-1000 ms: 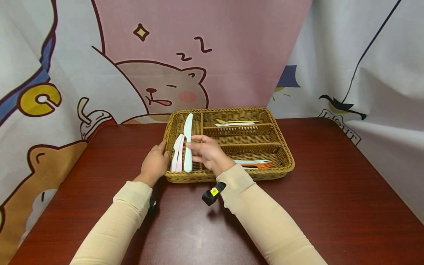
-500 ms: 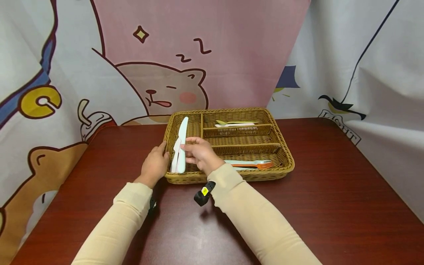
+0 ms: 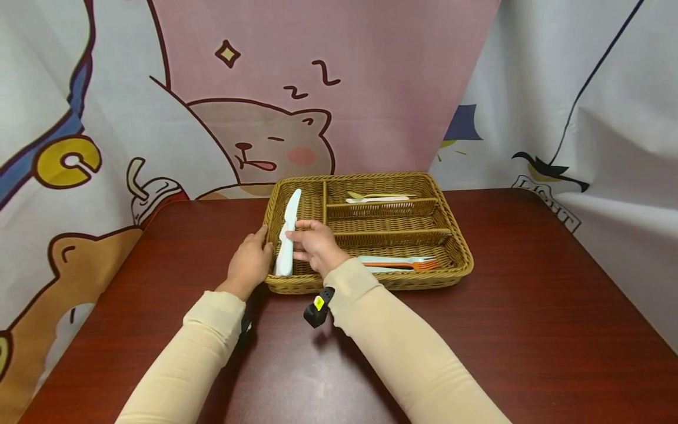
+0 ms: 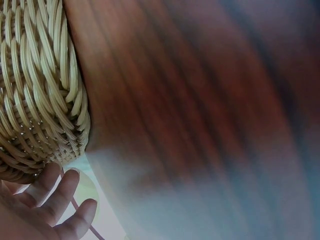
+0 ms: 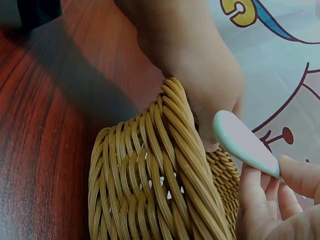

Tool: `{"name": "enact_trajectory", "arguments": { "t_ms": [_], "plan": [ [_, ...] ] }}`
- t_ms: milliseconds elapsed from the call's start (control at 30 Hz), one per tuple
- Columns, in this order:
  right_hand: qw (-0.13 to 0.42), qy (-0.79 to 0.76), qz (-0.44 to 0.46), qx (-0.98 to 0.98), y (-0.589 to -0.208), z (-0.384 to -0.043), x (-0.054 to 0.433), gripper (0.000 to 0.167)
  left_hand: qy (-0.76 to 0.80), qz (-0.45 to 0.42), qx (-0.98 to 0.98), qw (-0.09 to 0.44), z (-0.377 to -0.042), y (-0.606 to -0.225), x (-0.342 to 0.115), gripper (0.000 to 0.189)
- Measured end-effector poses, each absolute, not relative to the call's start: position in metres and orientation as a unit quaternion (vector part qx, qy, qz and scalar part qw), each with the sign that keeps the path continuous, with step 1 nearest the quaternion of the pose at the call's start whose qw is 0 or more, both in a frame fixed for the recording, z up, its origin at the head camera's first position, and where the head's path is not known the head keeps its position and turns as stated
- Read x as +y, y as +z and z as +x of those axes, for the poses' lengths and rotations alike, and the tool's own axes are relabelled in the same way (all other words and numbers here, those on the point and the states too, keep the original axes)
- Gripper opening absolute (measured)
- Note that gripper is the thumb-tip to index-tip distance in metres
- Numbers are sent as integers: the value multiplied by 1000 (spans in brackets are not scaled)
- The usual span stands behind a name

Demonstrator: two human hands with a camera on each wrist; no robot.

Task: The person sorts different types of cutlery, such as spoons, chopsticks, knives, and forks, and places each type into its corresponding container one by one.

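Observation:
My right hand (image 3: 316,247) pinches a pale mint table knife (image 3: 291,212) between thumb and fingers, over the left compartment of a wicker cutlery basket (image 3: 462,238). In the right wrist view the rounded handle end of the knife (image 5: 245,142) points up from my fingertips. Just left of it in the head view lies a whitish knife (image 3: 281,241), mostly covered by the held one. My left hand (image 3: 249,262) holds the basket's left side, thumb over the rim; its fingers (image 4: 62,192) touch the outer wicker in the left wrist view.
In the front right compartment lie an orange fork (image 3: 424,265) and pale mint cutlery (image 3: 392,259). The back compartment holds a white piece (image 3: 377,199) and a yellow-green one (image 3: 356,195). The basket stands on a dark red table (image 3: 529,306) before a printed cloth (image 3: 402,88).
My right hand has moved left and slightly lower with the mint knife, bringing it over the whitish and pink knives. The left hand has stayed at the basket's side.

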State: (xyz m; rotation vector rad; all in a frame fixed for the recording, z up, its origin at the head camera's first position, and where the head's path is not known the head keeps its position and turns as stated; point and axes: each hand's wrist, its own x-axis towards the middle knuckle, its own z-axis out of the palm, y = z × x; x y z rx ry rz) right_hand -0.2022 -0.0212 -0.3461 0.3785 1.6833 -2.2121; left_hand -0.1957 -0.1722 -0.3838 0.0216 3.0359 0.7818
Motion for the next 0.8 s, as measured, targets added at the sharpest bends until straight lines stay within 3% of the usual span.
{"name": "enact_trajectory", "arguments": {
  "t_ms": [800],
  "plan": [
    [126, -746, 150, 636, -362, -203, -40, 29, 253, 3, 967, 8, -195, -383, -172, 53]
  ]
}}
